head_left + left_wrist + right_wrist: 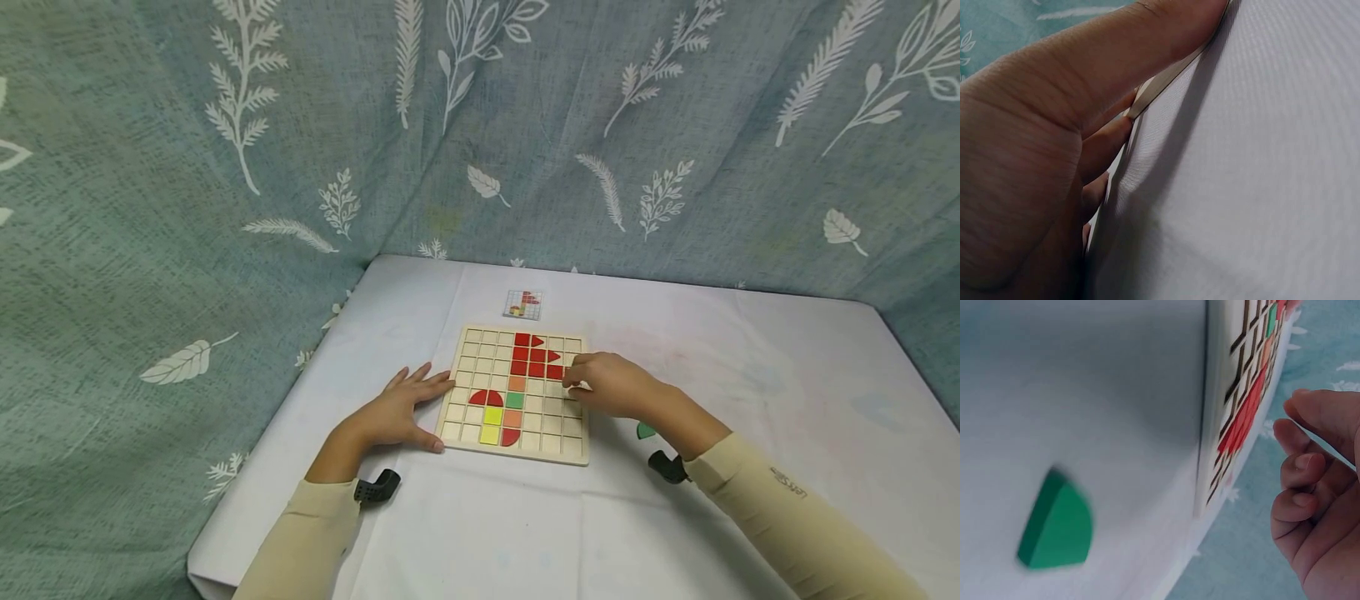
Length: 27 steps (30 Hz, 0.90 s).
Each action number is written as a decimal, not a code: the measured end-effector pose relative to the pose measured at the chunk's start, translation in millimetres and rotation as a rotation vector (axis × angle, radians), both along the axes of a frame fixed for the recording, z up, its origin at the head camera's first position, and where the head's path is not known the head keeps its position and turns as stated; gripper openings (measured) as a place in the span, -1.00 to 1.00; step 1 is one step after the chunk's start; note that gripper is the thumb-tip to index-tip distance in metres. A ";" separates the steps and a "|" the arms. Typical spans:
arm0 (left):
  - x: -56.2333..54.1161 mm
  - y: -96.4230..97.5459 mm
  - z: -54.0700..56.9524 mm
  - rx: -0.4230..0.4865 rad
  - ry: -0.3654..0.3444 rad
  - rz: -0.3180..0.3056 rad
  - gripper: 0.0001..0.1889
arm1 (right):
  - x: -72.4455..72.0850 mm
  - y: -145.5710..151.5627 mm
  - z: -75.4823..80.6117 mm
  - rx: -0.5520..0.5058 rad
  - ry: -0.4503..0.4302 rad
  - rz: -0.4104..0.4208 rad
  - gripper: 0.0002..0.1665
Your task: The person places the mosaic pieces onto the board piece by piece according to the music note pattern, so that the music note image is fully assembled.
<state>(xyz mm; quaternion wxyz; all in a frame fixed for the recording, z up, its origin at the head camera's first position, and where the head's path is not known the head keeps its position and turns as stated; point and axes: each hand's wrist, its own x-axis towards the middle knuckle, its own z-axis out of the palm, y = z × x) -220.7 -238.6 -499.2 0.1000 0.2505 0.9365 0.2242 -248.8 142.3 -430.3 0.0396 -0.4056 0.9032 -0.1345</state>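
A wooden grid board (555, 429) lies flat on the table, with red, yellow, orange and green pieces set in some of its squares. My left hand (405, 410) rests at the board's left side, fingers spread. Its thumb touches the board near the front left corner. Above the right part of the board hovers my right hand (611, 385), fingers loosely curled, with a small gap between thumb and index finger and nothing visible there. The red pieces (536, 368) are closest to it. A green quarter-round piece (1060, 522) lies on the cloth to the right of the board.
A small pattern card (523, 305) with a similar coloured figure on a grid lies behind the board. White cloth (487, 525) covers the table. A blue-green curtain (562, 167) with white leaf prints hangs behind and at the left.
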 end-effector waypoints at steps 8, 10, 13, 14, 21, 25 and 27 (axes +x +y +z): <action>-0.9 -1.5 -0.8 0.003 0.008 0.002 0.24 | 2.4 23.2 5.8 0.019 0.005 -0.034 -0.83; -1.3 -1.5 -1.8 -0.003 0.007 0.002 0.24 | 3.5 29.1 6.8 0.033 0.003 -0.048 -0.82; -1.1 -1.3 -3.2 -0.008 0.004 0.001 0.24 | 6.7 38.0 6.9 0.056 -0.006 -0.072 -0.83; -0.9 -1.4 -3.5 -0.013 0.002 0.003 0.25 | 8.2 40.9 6.5 0.061 -0.011 -0.078 -0.83; 0.6 -1.3 -1.9 -0.006 0.011 -0.003 0.25 | 22.5 63.3 -2.3 0.060 -0.036 -0.119 -0.82; 0.3 -1.5 -1.3 -0.004 0.014 -0.009 0.24 | 30.1 77.5 -8.2 0.056 -0.033 -0.128 -0.84; 0.5 -1.5 -1.3 -0.004 0.014 -0.009 0.24 | 33.0 84.3 -9.9 0.062 -0.050 -0.144 -0.83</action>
